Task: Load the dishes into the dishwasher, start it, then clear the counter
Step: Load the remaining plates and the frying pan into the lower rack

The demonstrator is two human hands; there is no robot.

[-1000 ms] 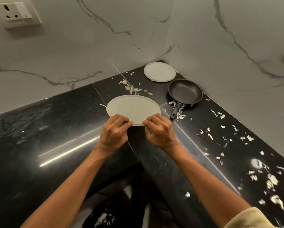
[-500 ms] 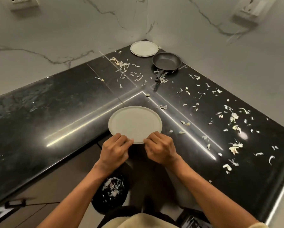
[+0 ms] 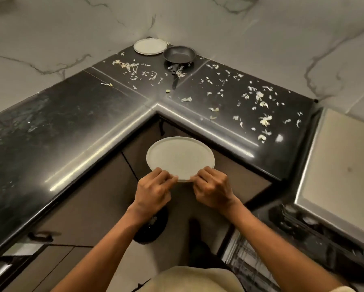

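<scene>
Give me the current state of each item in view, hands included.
Held plate: off the counter, level, looks bare.
Left hand: pinches the plate's near rim.
Right hand: pinches the plate's near rim.
Second plate: flat on the counter, in the corner.
Frying pan: upright beside it, looks empty.
Counter: strewn with pale scraps.
Dishwasher: open.

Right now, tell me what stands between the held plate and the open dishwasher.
Nothing visible. Both hands, left and right, pinch the plate over bare floor; the dishwasher rack lies open, lower right.
</scene>
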